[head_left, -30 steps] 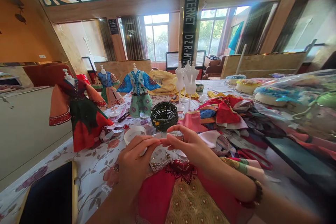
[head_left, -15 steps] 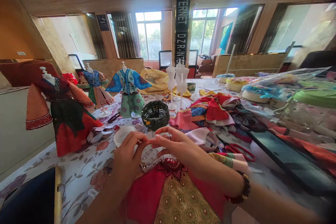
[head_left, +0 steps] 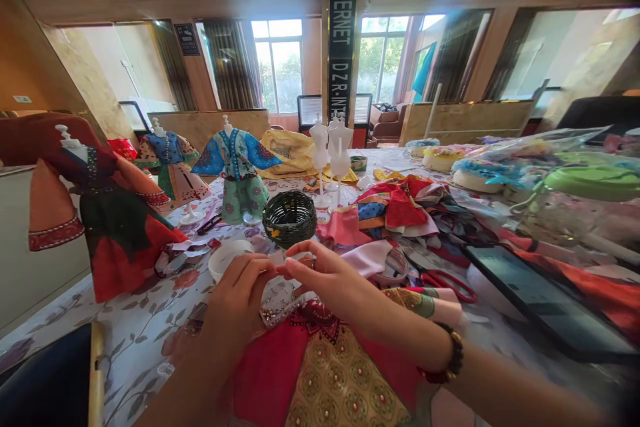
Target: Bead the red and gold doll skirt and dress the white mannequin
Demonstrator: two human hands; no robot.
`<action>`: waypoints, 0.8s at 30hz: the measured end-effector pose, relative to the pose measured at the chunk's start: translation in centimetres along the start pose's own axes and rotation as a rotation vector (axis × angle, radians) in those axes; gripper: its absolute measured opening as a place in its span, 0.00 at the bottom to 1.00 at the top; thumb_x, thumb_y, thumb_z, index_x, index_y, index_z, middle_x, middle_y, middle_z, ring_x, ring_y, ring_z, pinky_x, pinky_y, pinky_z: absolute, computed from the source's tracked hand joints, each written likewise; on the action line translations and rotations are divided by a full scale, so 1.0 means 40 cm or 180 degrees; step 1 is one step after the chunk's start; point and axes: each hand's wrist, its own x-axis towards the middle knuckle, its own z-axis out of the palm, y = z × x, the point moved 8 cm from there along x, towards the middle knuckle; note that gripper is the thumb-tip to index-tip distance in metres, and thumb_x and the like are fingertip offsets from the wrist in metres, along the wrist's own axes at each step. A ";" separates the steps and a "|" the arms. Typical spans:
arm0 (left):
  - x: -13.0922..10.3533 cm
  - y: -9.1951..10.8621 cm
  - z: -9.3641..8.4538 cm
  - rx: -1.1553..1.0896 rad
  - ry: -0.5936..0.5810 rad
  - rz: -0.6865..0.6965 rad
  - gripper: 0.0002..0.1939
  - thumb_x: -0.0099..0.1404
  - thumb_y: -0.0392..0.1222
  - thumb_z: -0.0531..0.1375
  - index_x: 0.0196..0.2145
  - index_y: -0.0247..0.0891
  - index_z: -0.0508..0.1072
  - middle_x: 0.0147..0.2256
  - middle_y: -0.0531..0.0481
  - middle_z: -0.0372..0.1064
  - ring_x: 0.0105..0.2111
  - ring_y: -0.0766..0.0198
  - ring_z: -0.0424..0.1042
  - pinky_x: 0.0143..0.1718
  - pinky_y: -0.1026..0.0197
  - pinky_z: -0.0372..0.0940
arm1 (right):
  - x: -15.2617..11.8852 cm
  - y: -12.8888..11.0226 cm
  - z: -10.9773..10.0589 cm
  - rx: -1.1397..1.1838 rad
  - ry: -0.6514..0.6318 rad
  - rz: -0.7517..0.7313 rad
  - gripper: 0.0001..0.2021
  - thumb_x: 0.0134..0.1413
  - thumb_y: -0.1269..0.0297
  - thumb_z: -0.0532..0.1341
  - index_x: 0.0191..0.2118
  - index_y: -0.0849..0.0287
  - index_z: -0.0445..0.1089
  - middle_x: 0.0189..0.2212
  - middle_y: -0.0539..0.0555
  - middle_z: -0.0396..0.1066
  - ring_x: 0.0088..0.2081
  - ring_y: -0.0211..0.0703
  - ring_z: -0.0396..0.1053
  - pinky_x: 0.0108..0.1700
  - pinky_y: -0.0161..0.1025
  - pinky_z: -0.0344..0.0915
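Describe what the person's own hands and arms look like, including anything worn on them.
The left hand and right hand are both bare; no gloves or sleeves show. The right wrist wears a bracelet of round, dark beads with some reddish parts.

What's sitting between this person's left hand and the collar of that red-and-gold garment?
In the head view, a clear tray of tiny shiny bits shows between the left hand and the collar, partly hidden.

A: How's the garment [head_left: 273, 370] lying?
B: Spread out, red, with 1 gold, circle-patterned panel [head_left: 346, 377] and a pointed dark-red trim [head_left: 320, 321] at its far end.
A: The beads [head_left: 275, 315]?
B: Small, shiny, in a clear tray [head_left: 273, 293] beside the trim, partly hidden.
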 end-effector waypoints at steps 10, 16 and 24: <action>-0.015 -0.058 -0.014 -0.0211 0.0264 -0.1067 0.06 0.60 0.46 0.60 0.31 0.42 0.67 0.30 0.57 0.74 0.30 0.64 0.75 0.29 0.63 0.65 | -0.005 -0.016 -0.001 -0.0340 0.0046 -0.0270 0.07 0.59 0.59 0.54 0.38 0.57 0.62 0.37 0.54 0.69 0.39 0.41 0.67 0.32 0.35 0.61; -0.018 -0.026 -0.040 0.0034 0.0540 -0.0684 0.03 0.62 0.42 0.59 0.31 0.44 0.68 0.29 0.59 0.75 0.30 0.67 0.75 0.30 0.66 0.65 | -0.020 -0.032 0.002 -0.0262 0.0010 -0.0055 0.08 0.61 0.60 0.53 0.39 0.59 0.62 0.39 0.54 0.69 0.42 0.40 0.67 0.39 0.36 0.63; -0.021 -0.031 -0.038 -0.0126 0.0464 -0.0748 0.03 0.62 0.41 0.58 0.30 0.44 0.68 0.31 0.60 0.74 0.33 0.67 0.75 0.34 0.67 0.65 | -0.007 -0.009 0.006 0.0154 0.0011 -0.0037 0.07 0.60 0.61 0.53 0.38 0.58 0.62 0.40 0.56 0.70 0.45 0.43 0.67 0.40 0.38 0.64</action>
